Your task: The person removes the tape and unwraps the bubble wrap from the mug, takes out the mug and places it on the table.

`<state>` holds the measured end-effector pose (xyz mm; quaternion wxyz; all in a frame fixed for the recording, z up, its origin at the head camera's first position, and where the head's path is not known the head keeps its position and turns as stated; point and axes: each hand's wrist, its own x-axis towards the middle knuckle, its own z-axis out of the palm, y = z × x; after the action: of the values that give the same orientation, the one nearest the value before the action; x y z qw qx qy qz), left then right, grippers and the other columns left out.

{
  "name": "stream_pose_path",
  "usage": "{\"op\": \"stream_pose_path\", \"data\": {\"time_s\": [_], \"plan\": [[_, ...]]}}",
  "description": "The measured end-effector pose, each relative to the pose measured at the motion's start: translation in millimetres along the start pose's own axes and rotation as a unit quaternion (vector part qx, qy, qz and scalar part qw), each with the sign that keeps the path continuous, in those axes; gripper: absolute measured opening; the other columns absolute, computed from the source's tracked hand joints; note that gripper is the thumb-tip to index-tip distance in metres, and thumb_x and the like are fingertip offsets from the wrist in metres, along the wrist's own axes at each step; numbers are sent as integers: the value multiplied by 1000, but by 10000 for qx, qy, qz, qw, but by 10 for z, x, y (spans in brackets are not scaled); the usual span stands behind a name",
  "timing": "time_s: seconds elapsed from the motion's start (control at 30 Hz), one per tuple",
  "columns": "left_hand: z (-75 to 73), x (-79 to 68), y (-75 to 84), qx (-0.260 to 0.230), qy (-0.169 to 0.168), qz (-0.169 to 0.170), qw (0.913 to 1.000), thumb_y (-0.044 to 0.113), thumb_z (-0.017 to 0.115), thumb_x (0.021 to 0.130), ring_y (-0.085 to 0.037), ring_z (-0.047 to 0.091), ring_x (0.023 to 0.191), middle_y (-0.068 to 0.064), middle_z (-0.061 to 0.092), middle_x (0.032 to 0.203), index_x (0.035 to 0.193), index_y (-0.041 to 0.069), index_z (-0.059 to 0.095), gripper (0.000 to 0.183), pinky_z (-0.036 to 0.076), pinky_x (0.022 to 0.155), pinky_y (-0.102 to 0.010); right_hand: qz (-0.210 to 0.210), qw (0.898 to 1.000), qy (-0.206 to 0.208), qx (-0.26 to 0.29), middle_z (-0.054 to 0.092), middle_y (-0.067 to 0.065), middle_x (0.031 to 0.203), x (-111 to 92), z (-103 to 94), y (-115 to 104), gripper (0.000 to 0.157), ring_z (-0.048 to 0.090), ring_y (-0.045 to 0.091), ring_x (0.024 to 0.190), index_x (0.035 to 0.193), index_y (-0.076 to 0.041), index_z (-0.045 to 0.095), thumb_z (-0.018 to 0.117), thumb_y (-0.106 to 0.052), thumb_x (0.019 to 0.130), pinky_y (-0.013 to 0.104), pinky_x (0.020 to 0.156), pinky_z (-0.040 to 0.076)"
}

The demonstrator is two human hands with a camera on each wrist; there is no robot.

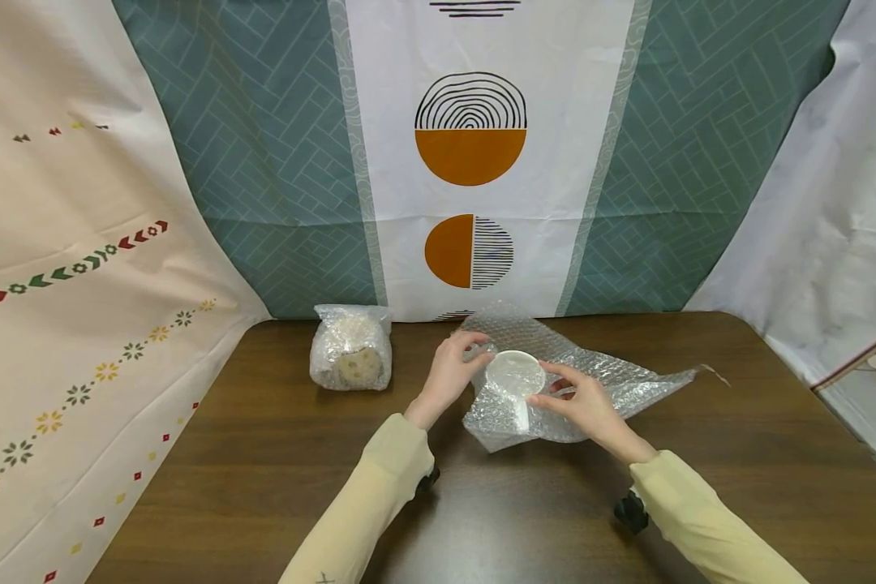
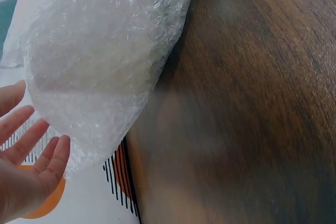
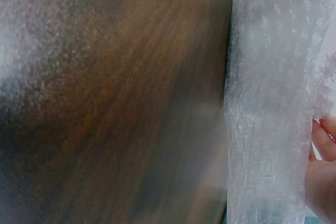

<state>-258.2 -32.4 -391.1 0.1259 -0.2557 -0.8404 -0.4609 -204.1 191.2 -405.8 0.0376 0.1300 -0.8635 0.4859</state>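
Plastic bubble wrap (image 1: 613,367) is spread near the far edge of the table (image 1: 263,462), right of the middle, and a white cup (image 1: 514,371) is held within it, rim up, handle toward the near edge. At the wrap beside the cup's left side, the left hand (image 1: 453,363) is held with fingers loosely extended and nothing clasped. By the right hand (image 1: 582,399), thumb and fingers are set against the cup's right side; whether cup or film is pinched cannot be told. The cup is best steadied low by one hand while the film is worked by the other, with the handle guarded from snags and the loose tail not tugged. Dark, wood-grained and slightly shiny, the table may let the film slide. Toward the far left corner, a wrapped bundle (image 1: 350,349) is placed. Behind, a teal and white cloth (image 1: 277,162) is hung; by the left edge, a cream flowered cloth (image 1: 66,195).
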Motion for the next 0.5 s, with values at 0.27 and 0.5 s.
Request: {"op": "stream_pose_path", "data": {"time_s": [0.27, 0.5], "plan": [[47, -12, -18, 90, -214, -306, 9993, 13, 62, 87, -25, 52, 100, -11, 57, 111, 115, 0, 60, 31, 44, 80, -37, -44, 9999, 4, -115, 59, 12, 97, 4, 5, 9, 65, 58, 26, 85, 128, -5, 51, 75, -33, 74, 34, 65, 49], [52, -5, 3, 353, -188, -389, 9984, 14, 62, 87, -23, 54, 97, -8, 59, 106, 111, 3, 63, 27, 44, 79, -31, -21, 9999, 10, -136, 59, 12, 96, 3, 3, 11, 65, 58, 26, 85, 128, -4, 51, 75, -32, 74, 32, 64, 49]]}}
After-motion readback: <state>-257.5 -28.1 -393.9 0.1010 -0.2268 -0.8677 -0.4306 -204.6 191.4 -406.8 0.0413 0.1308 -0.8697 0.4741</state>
